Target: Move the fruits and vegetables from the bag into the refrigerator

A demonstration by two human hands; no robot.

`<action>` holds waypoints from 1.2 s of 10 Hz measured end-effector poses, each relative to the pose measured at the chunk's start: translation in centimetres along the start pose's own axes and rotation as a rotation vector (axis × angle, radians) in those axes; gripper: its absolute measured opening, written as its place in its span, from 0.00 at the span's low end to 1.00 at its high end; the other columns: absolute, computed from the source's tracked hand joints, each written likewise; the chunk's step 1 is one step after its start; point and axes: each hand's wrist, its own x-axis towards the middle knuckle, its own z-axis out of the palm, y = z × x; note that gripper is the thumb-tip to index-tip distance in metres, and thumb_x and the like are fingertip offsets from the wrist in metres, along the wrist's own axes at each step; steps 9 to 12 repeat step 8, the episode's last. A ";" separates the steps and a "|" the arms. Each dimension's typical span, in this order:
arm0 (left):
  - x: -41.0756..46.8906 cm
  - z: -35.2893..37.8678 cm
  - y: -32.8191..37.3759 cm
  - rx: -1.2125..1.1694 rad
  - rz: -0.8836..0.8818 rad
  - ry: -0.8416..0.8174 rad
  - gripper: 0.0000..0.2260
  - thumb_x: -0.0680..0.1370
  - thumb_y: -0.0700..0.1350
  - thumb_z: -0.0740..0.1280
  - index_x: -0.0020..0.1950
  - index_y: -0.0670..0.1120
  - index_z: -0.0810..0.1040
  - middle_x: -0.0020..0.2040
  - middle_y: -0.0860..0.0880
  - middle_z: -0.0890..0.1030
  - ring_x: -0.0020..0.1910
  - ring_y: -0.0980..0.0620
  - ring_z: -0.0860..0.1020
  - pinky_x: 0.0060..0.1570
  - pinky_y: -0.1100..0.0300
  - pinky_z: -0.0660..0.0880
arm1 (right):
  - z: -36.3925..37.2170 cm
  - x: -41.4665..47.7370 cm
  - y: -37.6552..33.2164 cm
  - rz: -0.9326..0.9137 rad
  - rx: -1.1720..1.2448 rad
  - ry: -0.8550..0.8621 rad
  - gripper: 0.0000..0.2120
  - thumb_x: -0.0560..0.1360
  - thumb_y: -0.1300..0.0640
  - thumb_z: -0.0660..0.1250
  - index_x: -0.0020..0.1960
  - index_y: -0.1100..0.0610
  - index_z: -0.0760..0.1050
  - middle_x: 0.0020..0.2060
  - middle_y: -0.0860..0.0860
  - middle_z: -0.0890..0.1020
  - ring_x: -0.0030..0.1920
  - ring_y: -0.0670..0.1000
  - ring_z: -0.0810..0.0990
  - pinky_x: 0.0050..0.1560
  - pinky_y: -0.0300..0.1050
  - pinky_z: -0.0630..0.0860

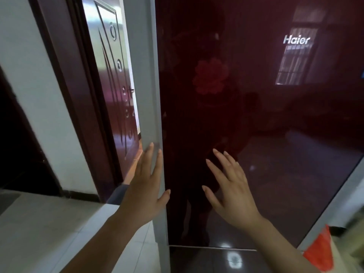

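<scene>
You are standing right at the refrigerator [256, 115], its dark red glass door shut or very nearly so, and both your hands are up against it. Your left hand [145, 186] lies along the grey side edge of the door [151, 95], fingers straight and slightly spread, the tips on or just at that edge. Your right hand [230, 186] is spread flat toward the glass, fingers fanned apart, holding nothing. Neither hand carries any produce.

The bag [319, 253] shows only as a red-orange corner at the lower right, near the fridge's foot, blurred and mostly cut off, so I can't tell what is in it.

Judging from this, you are either about to open the door or have just pushed it closed; one picture doesn't settle which. If fruit and vegetables remain in the bag, your next move calls for hooking the left fingertips round the grey edge and pulling the door out, then reaching down right for the bag.
</scene>
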 end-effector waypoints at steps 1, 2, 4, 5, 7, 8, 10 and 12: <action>1.7 0.8 -0.6 -0.024 -0.012 -0.071 0.44 0.75 0.52 0.66 0.71 0.56 0.30 0.69 0.54 0.22 0.72 0.49 0.32 0.66 0.59 0.49 | 0.4 0.5 1.0 0.047 -0.029 -0.012 0.28 0.76 0.45 0.59 0.73 0.52 0.60 0.76 0.47 0.53 0.76 0.50 0.49 0.72 0.60 0.57; 2.6 1.8 -0.7 -0.028 -0.024 -0.104 0.47 0.75 0.52 0.65 0.68 0.59 0.24 0.67 0.53 0.19 0.68 0.50 0.24 0.68 0.56 0.44 | 0.7 0.6 1.9 0.049 -0.066 -0.025 0.28 0.76 0.45 0.60 0.73 0.52 0.60 0.76 0.47 0.53 0.76 0.49 0.49 0.72 0.57 0.56; 2.7 2.5 -0.9 -0.033 -0.032 0.028 0.44 0.71 0.45 0.71 0.75 0.54 0.42 0.76 0.47 0.39 0.75 0.46 0.43 0.67 0.53 0.53 | 0.6 0.4 2.3 0.045 -0.061 -0.050 0.29 0.76 0.46 0.61 0.74 0.51 0.58 0.76 0.45 0.50 0.76 0.48 0.46 0.73 0.52 0.50; 2.5 2.1 -0.6 -0.027 -0.022 -0.007 0.43 0.72 0.46 0.71 0.76 0.53 0.43 0.76 0.48 0.36 0.75 0.48 0.42 0.67 0.55 0.53 | 0.2 0.0 2.1 0.065 -0.011 -0.082 0.30 0.76 0.45 0.60 0.74 0.51 0.57 0.76 0.45 0.49 0.76 0.48 0.45 0.73 0.57 0.57; -0.2 1.2 2.2 -0.107 -0.049 -0.070 0.36 0.76 0.51 0.66 0.76 0.51 0.47 0.77 0.52 0.44 0.75 0.53 0.48 0.67 0.63 0.51 | -2.4 -2.1 1.3 0.156 0.217 -0.143 0.33 0.76 0.46 0.62 0.76 0.52 0.52 0.76 0.44 0.49 0.76 0.46 0.44 0.75 0.47 0.54; -2.1 1.1 4.5 -0.054 -0.001 -0.088 0.34 0.76 0.54 0.64 0.76 0.52 0.49 0.77 0.52 0.49 0.75 0.53 0.52 0.67 0.63 0.52 | -4.2 -3.7 1.2 0.142 0.256 -0.119 0.33 0.76 0.46 0.63 0.76 0.52 0.53 0.76 0.45 0.52 0.75 0.45 0.49 0.71 0.40 0.57; -2.1 1.1 4.5 -0.054 -0.001 -0.088 0.34 0.76 0.54 0.64 0.76 0.52 0.49 0.77 0.52 0.49 0.75 0.53 0.52 0.67 0.63 0.52 | -4.2 -3.7 1.2 0.142 0.256 -0.119 0.33 0.76 0.46 0.63 0.76 0.52 0.53 0.76 0.45 0.52 0.75 0.45 0.49 0.71 0.40 0.57; -2.1 1.1 4.5 -0.054 -0.001 -0.088 0.34 0.76 0.54 0.64 0.76 0.52 0.49 0.77 0.52 0.49 0.75 0.53 0.52 0.67 0.63 0.52 | -4.2 -3.7 1.2 0.142 0.256 -0.119 0.33 0.76 0.46 0.63 0.76 0.52 0.53 0.76 0.45 0.52 0.75 0.45 0.49 0.71 0.40 0.57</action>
